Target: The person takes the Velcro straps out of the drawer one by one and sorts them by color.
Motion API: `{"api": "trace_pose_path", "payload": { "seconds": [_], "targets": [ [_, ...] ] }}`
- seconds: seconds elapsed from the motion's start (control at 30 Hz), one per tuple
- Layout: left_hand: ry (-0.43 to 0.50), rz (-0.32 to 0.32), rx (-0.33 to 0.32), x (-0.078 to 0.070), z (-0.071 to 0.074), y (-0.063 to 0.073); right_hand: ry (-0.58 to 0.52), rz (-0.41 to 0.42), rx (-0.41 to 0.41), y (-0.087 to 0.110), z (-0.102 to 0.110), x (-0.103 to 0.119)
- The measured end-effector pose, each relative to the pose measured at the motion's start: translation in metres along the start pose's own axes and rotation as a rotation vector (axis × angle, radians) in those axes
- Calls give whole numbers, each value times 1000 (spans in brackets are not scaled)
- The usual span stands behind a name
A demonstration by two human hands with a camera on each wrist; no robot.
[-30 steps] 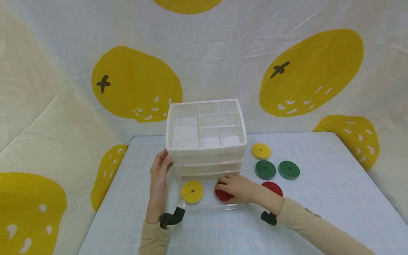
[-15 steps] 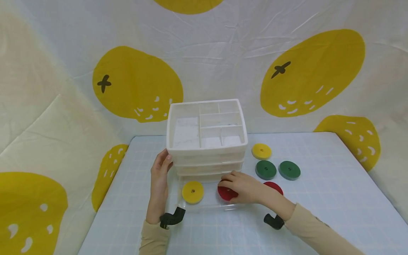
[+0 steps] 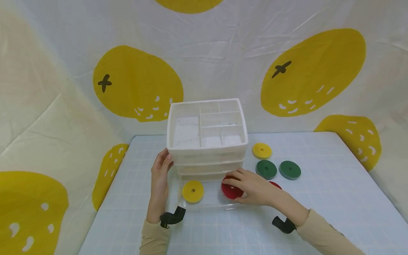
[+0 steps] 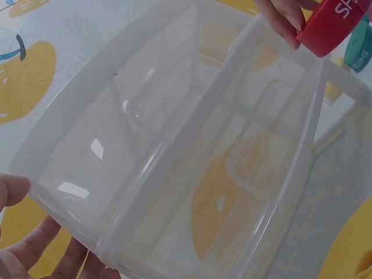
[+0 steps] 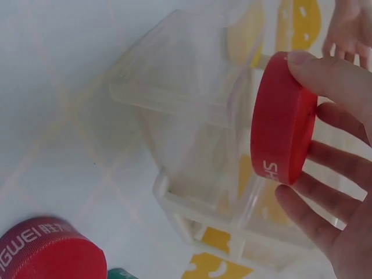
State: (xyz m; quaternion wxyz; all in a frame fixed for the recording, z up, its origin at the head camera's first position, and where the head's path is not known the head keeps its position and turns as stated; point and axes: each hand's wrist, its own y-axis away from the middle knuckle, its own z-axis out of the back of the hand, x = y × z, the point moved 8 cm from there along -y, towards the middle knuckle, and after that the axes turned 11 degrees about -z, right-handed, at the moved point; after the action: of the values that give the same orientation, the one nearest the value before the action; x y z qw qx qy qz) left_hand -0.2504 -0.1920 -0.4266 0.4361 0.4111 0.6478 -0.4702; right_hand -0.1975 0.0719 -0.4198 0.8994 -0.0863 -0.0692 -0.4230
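My right hand grips a red roll of tape by its edge, thumb on one side and fingers on the other. In the right wrist view, the roll is tilted and raised over the clear pulled-out drawer. A yellow roll of tape lies in that drawer's left part. My left hand rests against the left side of the white drawer box, thumb near its front corner. In the left wrist view, that hand's fingers are partly hidden behind the box.
Right of the box lie another yellow roll and two green rolls. A second red roll is partly hidden behind my right forearm. The box's top tray has several compartments. A patterned cloth hangs behind.
My right hand has shifted right with the red roll, which now appears raised and more tilted. My left hand and the box have stayed in place.
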Motion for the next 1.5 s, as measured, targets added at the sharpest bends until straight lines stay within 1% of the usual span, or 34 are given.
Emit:
{"api": "trace_pose_path", "payload": {
  "seconds": [0.1,0.27,0.37,0.53,0.63,0.83,1.03,1.3,1.37,1.5],
  "targets": [
    [0,7,-7,1,1,-1,-6,-11,-14,5,6,-1],
    [8,0,-10,1,1,-2,21,-29,-56,14,15,-7],
    [0,-1,-9,1,1,-2,29,-42,-92,21,19,-14],
    [6,-4,4,1,0,-1,3,-96,-138,36,26,-28],
    [20,-10,0,1,1,-1,-3,-144,-142,45,28,-38],
    [19,-10,-4,1,1,-1,-13,-252,-124,66,28,-58],
    [13,-22,22,0,0,0,-27,-340,-162,94,26,-79],
    [18,-34,31,-1,-1,2,-89,-474,-182,129,18,-109],
    [19,-36,33,-2,-2,2,-102,-509,-176,135,16,-116],
    [19,-36,30,-3,-2,3,-153,-578,-140,144,8,-130]
  ]
}}
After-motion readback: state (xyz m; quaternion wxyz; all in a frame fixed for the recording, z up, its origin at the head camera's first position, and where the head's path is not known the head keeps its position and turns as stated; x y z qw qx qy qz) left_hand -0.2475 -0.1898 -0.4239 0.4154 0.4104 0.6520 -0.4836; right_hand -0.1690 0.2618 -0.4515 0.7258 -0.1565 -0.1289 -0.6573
